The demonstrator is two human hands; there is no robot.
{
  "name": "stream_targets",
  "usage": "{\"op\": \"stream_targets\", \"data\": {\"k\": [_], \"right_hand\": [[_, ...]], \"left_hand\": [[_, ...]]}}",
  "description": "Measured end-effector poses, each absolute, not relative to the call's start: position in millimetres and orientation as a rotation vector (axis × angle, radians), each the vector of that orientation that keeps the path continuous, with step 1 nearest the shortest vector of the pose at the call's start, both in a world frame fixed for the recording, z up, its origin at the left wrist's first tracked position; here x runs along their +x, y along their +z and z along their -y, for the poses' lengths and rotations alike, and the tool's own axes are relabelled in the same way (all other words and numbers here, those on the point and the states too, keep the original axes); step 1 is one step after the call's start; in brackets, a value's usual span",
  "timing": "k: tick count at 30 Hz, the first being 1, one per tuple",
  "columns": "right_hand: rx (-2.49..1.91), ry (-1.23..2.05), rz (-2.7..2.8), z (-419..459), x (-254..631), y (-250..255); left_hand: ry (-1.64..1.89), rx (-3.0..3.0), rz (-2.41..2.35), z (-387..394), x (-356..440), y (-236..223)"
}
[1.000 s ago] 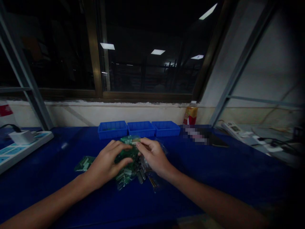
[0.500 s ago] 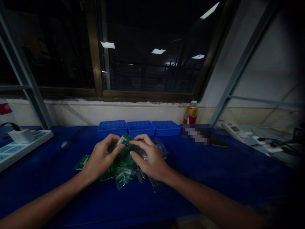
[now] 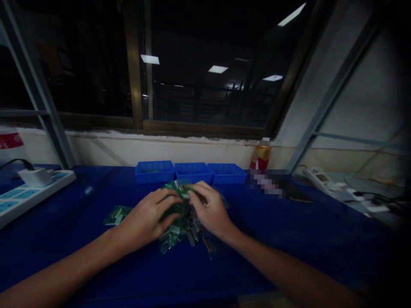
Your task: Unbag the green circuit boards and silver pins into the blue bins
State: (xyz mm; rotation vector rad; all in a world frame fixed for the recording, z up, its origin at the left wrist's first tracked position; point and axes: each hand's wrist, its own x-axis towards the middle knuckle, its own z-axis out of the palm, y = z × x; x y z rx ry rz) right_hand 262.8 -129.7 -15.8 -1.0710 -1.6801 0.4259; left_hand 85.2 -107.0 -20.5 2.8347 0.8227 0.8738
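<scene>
Over the desk (image 3: 289, 239), the green bag (image 3: 180, 208) sits between my left hand (image 3: 150, 214), fingers spread, and right hand (image 3: 210, 210), whose grip at its edge I can't tell. I'd steady it lightly.

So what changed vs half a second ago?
Left hand: thumb dropped from the green bag's upper edge, apparently letting go; its fingers now spread over the bag. Right hand: thumb rose toward its fingers near that edge; grip unclear. Blue bins and bottle unmoved; the view just shifted slightly.
</scene>
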Motion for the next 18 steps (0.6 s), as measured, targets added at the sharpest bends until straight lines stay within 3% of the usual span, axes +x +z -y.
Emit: {"op": "stream_targets", "data": {"k": [4,11,18], "right_hand": [[-1.046,0.164,1.665,121,274,-7],[-1.002,0.161,1.595,84,284,6],[-0.962,-0.227,1.851,39,254,25]], "left_hand": [[0.741,2.812,-0.970,99,81,-23],[0.588,2.602,-1.321,73,67,-37],[0.640,2.572,-1.281,65,62,-34]]}}
